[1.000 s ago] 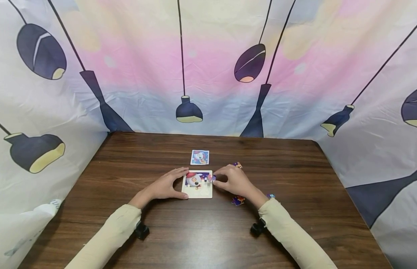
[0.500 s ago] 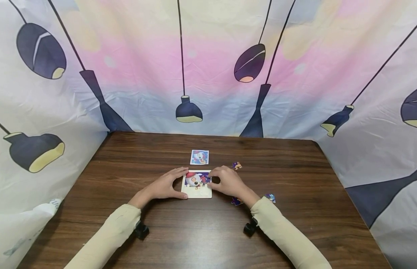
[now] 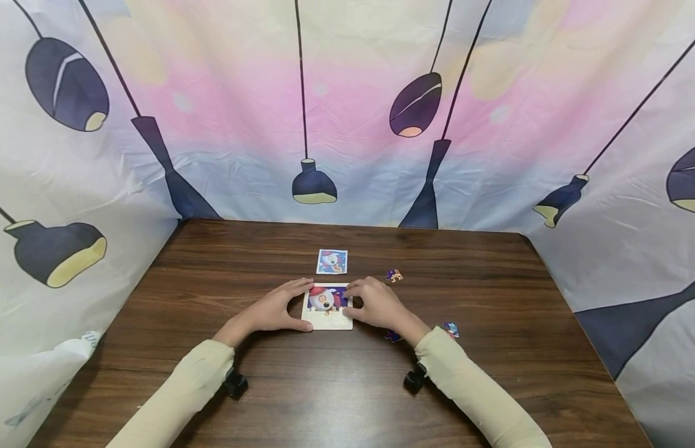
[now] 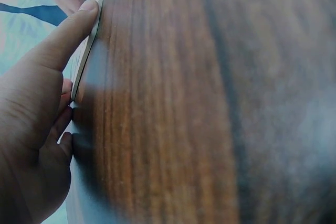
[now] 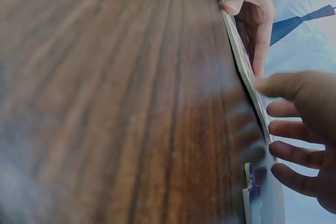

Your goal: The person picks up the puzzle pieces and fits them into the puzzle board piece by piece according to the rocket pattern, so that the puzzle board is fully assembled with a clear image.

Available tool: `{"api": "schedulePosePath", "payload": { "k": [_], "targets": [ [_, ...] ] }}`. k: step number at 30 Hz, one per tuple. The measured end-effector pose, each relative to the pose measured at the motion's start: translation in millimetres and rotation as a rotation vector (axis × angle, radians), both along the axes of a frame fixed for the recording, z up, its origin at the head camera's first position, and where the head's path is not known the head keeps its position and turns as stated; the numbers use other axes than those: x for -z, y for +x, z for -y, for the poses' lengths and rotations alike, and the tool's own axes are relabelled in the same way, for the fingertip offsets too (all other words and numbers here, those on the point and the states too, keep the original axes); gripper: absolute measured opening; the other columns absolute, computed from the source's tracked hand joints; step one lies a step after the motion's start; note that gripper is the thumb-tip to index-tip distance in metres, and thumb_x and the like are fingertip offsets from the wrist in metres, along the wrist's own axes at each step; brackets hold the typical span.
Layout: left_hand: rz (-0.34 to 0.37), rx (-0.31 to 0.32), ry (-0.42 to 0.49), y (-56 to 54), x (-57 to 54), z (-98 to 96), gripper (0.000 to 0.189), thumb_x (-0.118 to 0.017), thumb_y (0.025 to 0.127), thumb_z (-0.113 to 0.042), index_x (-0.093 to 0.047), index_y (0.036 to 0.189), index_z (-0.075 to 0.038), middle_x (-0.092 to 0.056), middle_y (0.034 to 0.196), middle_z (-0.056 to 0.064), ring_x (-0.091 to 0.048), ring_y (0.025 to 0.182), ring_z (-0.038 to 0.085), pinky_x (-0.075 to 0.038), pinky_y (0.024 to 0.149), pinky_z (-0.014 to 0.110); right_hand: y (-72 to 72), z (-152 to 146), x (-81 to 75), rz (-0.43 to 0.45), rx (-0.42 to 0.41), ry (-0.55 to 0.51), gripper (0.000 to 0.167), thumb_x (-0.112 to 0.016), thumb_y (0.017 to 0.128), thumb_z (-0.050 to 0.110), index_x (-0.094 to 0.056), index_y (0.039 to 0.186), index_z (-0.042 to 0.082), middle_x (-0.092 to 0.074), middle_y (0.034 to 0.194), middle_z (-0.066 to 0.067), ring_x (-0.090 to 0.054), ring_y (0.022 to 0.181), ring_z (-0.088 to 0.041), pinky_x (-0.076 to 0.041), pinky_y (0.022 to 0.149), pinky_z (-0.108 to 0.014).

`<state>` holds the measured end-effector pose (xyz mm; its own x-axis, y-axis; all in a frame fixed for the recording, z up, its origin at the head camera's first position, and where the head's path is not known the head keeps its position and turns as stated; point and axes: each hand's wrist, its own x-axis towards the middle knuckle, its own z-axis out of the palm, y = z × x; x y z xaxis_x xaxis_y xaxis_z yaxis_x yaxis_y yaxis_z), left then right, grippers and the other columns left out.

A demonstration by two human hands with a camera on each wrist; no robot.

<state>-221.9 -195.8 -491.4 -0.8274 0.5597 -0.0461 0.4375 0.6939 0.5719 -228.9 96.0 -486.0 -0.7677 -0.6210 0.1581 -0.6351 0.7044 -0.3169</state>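
Note:
A square puzzle board (image 3: 331,321) with a pale frame lies mid-table, its upper half filled with a picture of a white-faced figure in a red cap. My left hand (image 3: 274,308) holds the board's left side, thumb at the near corner and fingers at the far one. Over the right side of the board, my right hand (image 3: 377,303) presses with thumb and fingertips on the puzzle area. Those fingers partly hide the puzzle piece beneath them. In the right wrist view, the right thumb touches the board (image 5: 247,74) and the other fingers are spread slightly bent along it.
A small picture card (image 3: 332,261) lies just beyond the board. Loose puzzle pieces lie to the right: one purple and orange piece (image 3: 394,275) farther back, a dark purple piece (image 3: 393,336) partly under the right wrist, and a blue piece (image 3: 450,330) beside the right sleeve.
My right hand has moved left, bringing a purple and pink puzzle piece from the board's right edge onto its upper right part. The left hand has stayed in place.

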Motion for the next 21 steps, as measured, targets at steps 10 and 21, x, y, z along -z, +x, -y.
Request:
{"api": "schedulePosePath", "payload": {
  "k": [10,21],
  "targets": [
    [-0.003,0.007,0.000,-0.8,0.2,-0.1,0.103,-0.079,0.081,-0.063,-0.037,0.160,-0.013,-0.030,0.166,0.011,-0.025,0.152,0.040,-0.027,0.116,0.066,-0.4,0.0,2.3,-0.003,0.006,-0.007,0.030,-0.075,0.094,0.038,-0.079,0.114,0.017,-0.069,0.129,-0.005,-0.065,0.115,-0.025,-0.055,0.094,-0.043],
    [0.002,0.003,-0.002,-1.1,-0.1,0.3,0.104,-0.080,0.079,-0.063,-0.037,0.160,-0.013,-0.030,0.166,0.012,-0.025,0.153,0.040,-0.027,0.116,0.065,-0.5,-0.1,1.0,0.016,-0.013,-0.017,0.030,-0.073,0.095,0.035,-0.079,0.117,0.015,-0.068,0.130,-0.007,-0.064,0.117,-0.025,-0.054,0.098,-0.043]
  ]
}}
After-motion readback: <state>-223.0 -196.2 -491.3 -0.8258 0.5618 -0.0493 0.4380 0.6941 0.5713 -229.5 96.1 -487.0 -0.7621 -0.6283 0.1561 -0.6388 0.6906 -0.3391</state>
